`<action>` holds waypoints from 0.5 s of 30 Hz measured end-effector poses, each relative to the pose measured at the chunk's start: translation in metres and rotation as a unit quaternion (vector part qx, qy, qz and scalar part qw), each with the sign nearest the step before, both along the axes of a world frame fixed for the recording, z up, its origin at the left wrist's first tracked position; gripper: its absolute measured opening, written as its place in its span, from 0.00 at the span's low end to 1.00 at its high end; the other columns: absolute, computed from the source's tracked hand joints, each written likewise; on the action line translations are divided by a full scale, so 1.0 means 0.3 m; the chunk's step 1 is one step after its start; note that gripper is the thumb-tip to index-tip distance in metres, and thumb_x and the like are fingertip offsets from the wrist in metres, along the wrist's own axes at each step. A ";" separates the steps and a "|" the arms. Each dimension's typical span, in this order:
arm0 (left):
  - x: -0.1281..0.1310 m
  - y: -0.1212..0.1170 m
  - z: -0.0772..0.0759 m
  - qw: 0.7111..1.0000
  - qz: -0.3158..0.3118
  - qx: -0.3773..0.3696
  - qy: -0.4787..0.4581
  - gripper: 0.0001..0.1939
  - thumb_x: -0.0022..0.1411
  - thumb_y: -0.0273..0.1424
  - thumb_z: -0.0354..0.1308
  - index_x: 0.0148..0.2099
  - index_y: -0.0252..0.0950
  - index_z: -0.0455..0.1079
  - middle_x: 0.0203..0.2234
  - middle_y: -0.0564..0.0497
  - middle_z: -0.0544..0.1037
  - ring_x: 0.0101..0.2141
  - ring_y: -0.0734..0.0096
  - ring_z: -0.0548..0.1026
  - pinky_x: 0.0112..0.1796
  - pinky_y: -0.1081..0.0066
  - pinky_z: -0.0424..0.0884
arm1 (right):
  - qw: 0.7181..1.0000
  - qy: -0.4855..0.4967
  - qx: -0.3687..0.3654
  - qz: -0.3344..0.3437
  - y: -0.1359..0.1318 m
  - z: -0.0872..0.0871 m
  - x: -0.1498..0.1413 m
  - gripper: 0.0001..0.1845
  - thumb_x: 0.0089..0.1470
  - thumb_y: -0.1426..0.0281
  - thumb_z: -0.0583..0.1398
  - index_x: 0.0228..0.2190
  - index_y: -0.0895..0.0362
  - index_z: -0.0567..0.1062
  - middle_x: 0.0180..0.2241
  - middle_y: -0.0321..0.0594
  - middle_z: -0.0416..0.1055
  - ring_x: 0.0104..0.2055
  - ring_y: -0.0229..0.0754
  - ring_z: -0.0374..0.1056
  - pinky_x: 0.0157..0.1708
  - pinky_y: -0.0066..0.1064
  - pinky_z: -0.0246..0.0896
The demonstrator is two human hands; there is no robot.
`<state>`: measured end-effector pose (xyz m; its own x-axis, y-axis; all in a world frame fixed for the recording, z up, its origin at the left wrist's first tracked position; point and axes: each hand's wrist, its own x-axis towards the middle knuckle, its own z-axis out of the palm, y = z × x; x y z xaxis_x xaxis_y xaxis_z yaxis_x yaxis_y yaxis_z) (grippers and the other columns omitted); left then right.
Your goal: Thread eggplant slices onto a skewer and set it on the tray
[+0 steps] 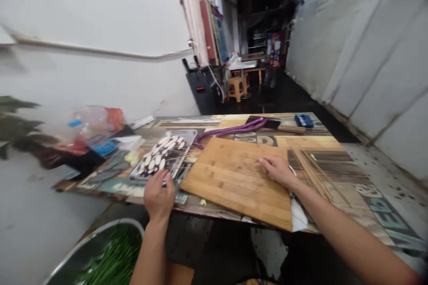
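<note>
My left hand (158, 193) is closed at the near edge of a clear tray (191, 139). In that tray lie white, dark-edged slices on thin sticks, which look like skewered eggplant slices (155, 158). Whatever sits between the left fingertips is hidden. My right hand (276, 171) rests over the right side of a wooden cutting board (230, 173), its fingers bent and pressed together. I cannot make out anything in them. Long purple eggplants (227, 131) lie behind the board. Bare bamboo skewers (316, 173) are spread to its right.
A knife with a wooden handle (291, 129) lies at the back, near a blue packet (303, 120). A white cloth (298, 216) shows under the board. A plastic bottle (96, 131) stands at left. Below, a metal bowl (63, 265) holds green stalks (112, 258).
</note>
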<state>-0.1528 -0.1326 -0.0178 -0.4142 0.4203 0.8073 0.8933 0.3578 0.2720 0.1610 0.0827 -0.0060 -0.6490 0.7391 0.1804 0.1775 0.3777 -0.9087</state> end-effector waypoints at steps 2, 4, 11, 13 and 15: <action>0.079 0.032 0.021 0.996 -0.091 -0.024 -0.001 0.10 0.61 0.31 0.51 0.40 0.36 0.72 0.38 0.44 0.77 0.41 0.62 0.74 0.46 0.61 0.67 | 1.000 0.015 0.009 0.003 -0.002 -0.002 -0.005 0.19 0.57 0.58 0.51 0.28 0.58 0.72 0.15 0.30 0.57 0.16 0.34 0.52 0.16 0.24 0.46; 0.170 0.070 0.036 0.983 -0.178 -0.051 -0.009 0.09 0.61 0.30 0.52 0.41 0.36 0.72 0.38 0.45 0.78 0.42 0.63 0.74 0.47 0.62 0.68 | 0.999 0.026 0.023 0.002 -0.005 -0.003 -0.007 0.17 0.57 0.61 0.51 0.26 0.58 0.71 0.15 0.30 0.58 0.17 0.35 0.54 0.18 0.24 0.47; 0.363 0.172 0.010 0.923 -0.349 -0.162 0.002 0.18 0.58 0.32 0.55 0.52 0.41 0.67 0.48 0.44 0.73 0.49 0.58 0.71 0.50 0.56 0.66 | 0.996 0.006 0.084 -0.022 -0.020 0.018 -0.014 0.10 0.56 0.73 0.54 0.28 0.59 0.75 0.27 0.36 0.72 0.30 0.38 0.66 0.30 0.25 0.56; 0.364 0.179 -0.001 0.919 -0.350 -0.179 0.010 0.18 0.58 0.33 0.56 0.51 0.42 0.68 0.48 0.44 0.74 0.48 0.57 0.71 0.49 0.55 0.67 | 0.995 0.001 0.102 -0.021 -0.023 0.013 -0.018 0.09 0.56 0.75 0.55 0.31 0.59 0.76 0.32 0.37 0.74 0.34 0.39 0.67 0.33 0.25 0.57; 0.358 0.179 -0.005 0.918 -0.352 -0.179 0.018 0.17 0.58 0.32 0.55 0.50 0.42 0.69 0.47 0.45 0.74 0.47 0.57 0.72 0.48 0.55 0.68 | 0.993 -0.007 0.119 -0.021 -0.026 0.001 -0.025 0.08 0.56 0.75 0.56 0.31 0.59 0.76 0.33 0.38 0.74 0.35 0.39 0.68 0.34 0.25 0.57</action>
